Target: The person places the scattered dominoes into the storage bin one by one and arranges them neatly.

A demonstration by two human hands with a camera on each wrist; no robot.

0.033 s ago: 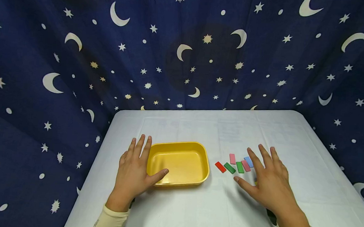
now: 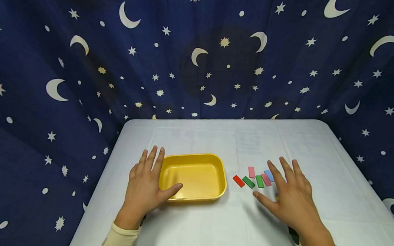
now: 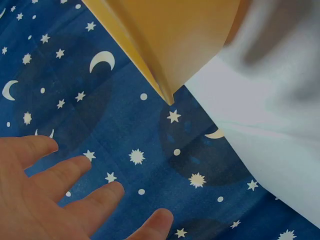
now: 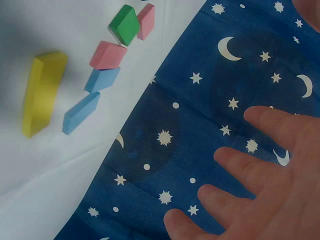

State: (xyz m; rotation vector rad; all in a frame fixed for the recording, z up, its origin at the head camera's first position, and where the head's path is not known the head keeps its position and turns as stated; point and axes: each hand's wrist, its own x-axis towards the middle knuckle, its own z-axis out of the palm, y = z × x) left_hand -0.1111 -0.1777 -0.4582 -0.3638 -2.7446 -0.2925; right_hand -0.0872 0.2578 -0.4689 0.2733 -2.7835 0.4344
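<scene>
A yellow plastic tray [image 2: 197, 180] sits on the table with nothing in it. Over its left edge hovers my left hand [image 2: 144, 189], fingers spread, holding nothing. To the right of the tray lie several small flat blocks: red [image 2: 239, 181], dark green [image 2: 249, 182], lighter green [image 2: 259, 181], two pink, one of them [image 2: 251, 172] at the back, and blue [image 2: 269, 175]. My right hand [image 2: 293, 200] hangs above and beside them, spread and without anything in it; it partly hides the group. The right wrist view shows a yellow block [image 4: 44, 95] and two blue ones, one [image 4: 81, 113] nearest it.
A white cloth [image 2: 213, 138] covers the table. Behind it and at both sides hangs a dark blue curtain [image 2: 171, 95] with moons and stars. In the left wrist view the tray's corner stands near the table edge.
</scene>
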